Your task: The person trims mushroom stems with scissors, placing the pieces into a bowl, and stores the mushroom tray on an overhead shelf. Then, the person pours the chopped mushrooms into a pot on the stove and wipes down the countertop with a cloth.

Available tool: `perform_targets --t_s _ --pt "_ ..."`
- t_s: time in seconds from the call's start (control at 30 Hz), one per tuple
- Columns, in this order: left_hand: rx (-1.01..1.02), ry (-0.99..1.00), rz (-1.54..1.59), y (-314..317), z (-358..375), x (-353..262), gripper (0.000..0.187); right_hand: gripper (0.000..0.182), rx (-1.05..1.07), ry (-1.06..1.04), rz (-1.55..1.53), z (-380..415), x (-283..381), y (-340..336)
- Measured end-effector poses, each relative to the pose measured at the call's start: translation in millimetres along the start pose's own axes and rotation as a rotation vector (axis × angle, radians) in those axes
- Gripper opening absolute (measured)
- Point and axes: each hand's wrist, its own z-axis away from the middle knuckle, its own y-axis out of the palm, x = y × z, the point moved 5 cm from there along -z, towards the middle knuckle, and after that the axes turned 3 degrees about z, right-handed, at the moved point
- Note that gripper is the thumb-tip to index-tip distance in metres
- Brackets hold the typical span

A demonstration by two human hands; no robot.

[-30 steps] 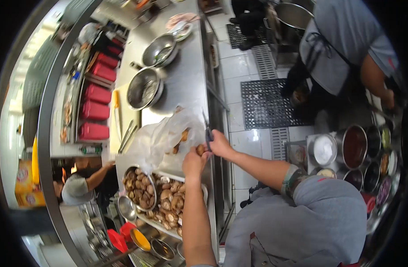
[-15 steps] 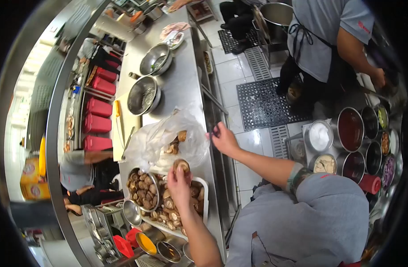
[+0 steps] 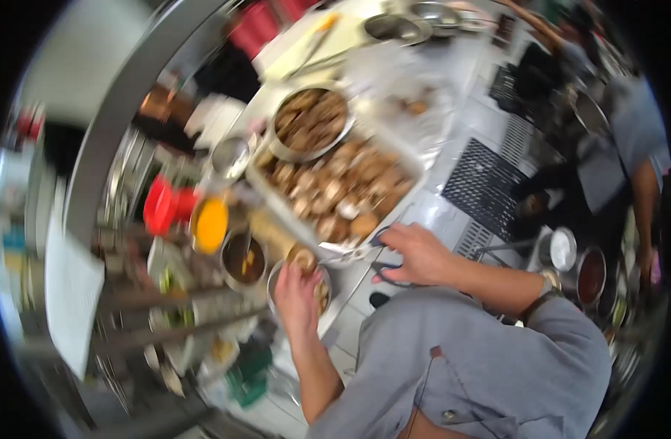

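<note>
Your left hand (image 3: 295, 296) grips a brown round-capped mushroom (image 3: 302, 257) in its fingertips, held just above a small steel bowl (image 3: 322, 293) at the near edge of the steel bench (image 3: 463, 62). Your right hand (image 3: 416, 254) is clenched around the dark handles of a pair of scissors (image 3: 383, 241), beside the near corner of the white rectangular tray (image 3: 412, 167). The tray is heaped with brown mushrooms. A round steel bowl of mushrooms (image 3: 311, 121) rests on the tray's far left end. A crumpled clear plastic bag (image 3: 416, 88) lies just beyond the tray. Left of your left hand: a steel pot of dark sauce (image 3: 242, 257), a container of orange-yellow sauce (image 3: 210, 224), a red container (image 3: 158, 205). Motion blur obscures fine detail. Another person in a grey shirt (image 3: 632, 146) stands well apart, on the right.
</note>
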Motion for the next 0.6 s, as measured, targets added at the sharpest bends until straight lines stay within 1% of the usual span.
perform_targets --t_s 0.1,0.17,0.23,0.33,0.37,0.47,0.57,0.6 --pt "-0.073 -0.012 -0.049 -27.8 18.6 -5.3 0.035 0.053 0.098 0.033 0.059 -0.7 27.3 40.3" --pt "-0.087 -0.012 -0.054 -46.7 28.5 -6.1 0.034 0.053 0.142 0.011 0.115 -3.1 44.2 59.6" --pt "-0.108 -0.017 -0.096 -64.6 40.1 -4.7 0.033 0.051 0.161 0.006 0.177 -4.8 56.9 70.9" --pt "-0.122 -0.030 -0.140 -87.9 47.6 4.1 0.033 0.053 0.130 -0.071 0.227 -3.2 69.5 96.2" --pt "-0.123 -0.038 -0.140 -92.5 50.6 7.2 0.034 0.051 0.163 -0.079 0.241 -1.3 75.6 102.9" --pt "-0.150 -0.050 -0.182 -110.8 55.8 14.4 0.034 0.051 0.276 -0.009 0.323 3.2 85.4 128.9" --pt "-0.159 -0.081 -0.199 -128.4 57.1 21.1 0.034 0.050 0.293 0.002 0.309 8.4 85.0 151.0" --pt "-0.163 -0.092 -0.212 -133.0 56.5 21.2 0.034 0.049 0.334 0.029 0.293 11.4 80.9 161.3"
